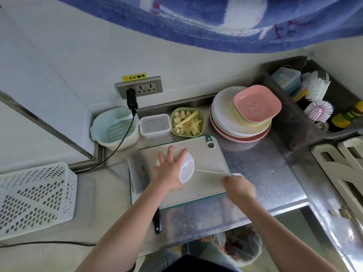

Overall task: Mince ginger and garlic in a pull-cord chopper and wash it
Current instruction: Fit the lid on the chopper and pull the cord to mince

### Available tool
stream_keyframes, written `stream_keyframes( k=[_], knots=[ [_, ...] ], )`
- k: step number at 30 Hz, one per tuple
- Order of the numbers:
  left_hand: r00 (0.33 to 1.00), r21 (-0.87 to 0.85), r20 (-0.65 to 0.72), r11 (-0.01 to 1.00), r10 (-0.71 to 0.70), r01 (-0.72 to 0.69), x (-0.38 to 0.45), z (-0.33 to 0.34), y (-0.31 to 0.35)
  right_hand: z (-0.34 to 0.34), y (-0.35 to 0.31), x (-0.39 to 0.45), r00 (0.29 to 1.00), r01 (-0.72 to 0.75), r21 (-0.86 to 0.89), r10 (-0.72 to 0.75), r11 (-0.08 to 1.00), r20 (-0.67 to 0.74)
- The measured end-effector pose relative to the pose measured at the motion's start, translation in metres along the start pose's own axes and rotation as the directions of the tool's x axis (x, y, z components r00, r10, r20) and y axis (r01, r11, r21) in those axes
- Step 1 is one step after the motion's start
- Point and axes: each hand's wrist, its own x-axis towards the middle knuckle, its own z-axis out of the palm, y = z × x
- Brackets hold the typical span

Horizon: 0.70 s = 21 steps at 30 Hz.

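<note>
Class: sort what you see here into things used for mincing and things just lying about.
In use: chopper, cord, left hand, right hand, cutting board, ginger and garlic dish.

Lying about: plates, brushes, knife, colander, white basket.

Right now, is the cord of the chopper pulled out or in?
Pulled out: the cord runs taut from the chopper to the right hand.

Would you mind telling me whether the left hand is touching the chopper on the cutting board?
Touching. The head view shows the left hand lying palm-down with spread fingers on the white chopper.
</note>
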Motion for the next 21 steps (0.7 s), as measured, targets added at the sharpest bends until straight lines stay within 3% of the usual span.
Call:
stream_keyframes(
  k=[1,3,4,5,7,9,11,13,14,16,18,20,21],
  knots=[
    [1.000,-0.003,0.005,1.000,-0.001,0.001,0.000,0.000,0.000,0.003,-0.026,-0.006,0.987,0.160,-0.041,-0.159,0.986,0.031],
    [1.000,-0.011,0.004,1.000,-0.003,0.003,0.000,0.000,0.001,0.012,-0.072,-0.024,0.880,0.474,-0.132,-0.461,0.871,0.115],
    [1.000,-0.015,0.002,1.000,-0.004,0.004,0.000,0.000,0.001,0.015,-0.083,-0.028,0.837,0.546,-0.152,-0.532,0.824,0.128],
    [1.000,-0.019,0.001,1.000,-0.004,0.004,0.000,0.000,0.001,0.015,-0.085,-0.028,0.844,0.536,-0.164,-0.526,0.828,0.103],
    [1.000,-0.021,-0.010,1.000,0.003,-0.004,0.000,0.000,0.000,0.010,-0.063,-0.016,0.934,0.357,-0.158,-0.352,0.921,0.056],
    [1.000,-0.018,-0.015,1.000,0.009,-0.010,0.000,0.000,0.000,0.002,-0.017,-0.002,0.997,0.065,-0.080,-0.061,0.995,0.051],
    [1.000,-0.024,-0.017,1.000,0.000,0.000,-0.001,0.001,-0.001,-0.006,0.026,-0.001,0.985,-0.155,-0.052,0.158,0.987,0.075],
    [1.000,-0.020,-0.030,1.000,-0.004,0.003,0.000,0.002,-0.001,-0.008,0.038,-0.001,0.979,-0.196,-0.069,0.200,0.978,0.048],
    [0.999,-0.014,-0.034,1.000,-0.002,0.001,0.001,0.003,-0.001,-0.007,0.030,-0.002,0.988,-0.147,-0.107,0.151,0.983,0.031],
    [0.999,-0.019,-0.033,1.000,-0.007,0.006,0.001,0.005,-0.001,-0.001,-0.010,-0.011,0.990,0.137,-0.217,-0.138,0.966,0.012],
    [0.999,-0.042,-0.033,0.999,-0.018,0.016,0.001,0.005,-0.001,0.008,-0.062,-0.029,0.883,0.463,-0.299,-0.461,0.834,0.083],
    [0.999,-0.056,-0.029,0.998,-0.016,0.014,0.001,0.004,-0.001,0.013,-0.087,-0.038,0.808,0.581,-0.281,-0.583,0.764,0.085],
    [0.999,-0.057,-0.029,0.998,-0.013,0.011,0.001,0.005,-0.001,0.010,-0.085,-0.036,0.833,0.541,-0.309,-0.550,0.782,0.067]
  ],
)
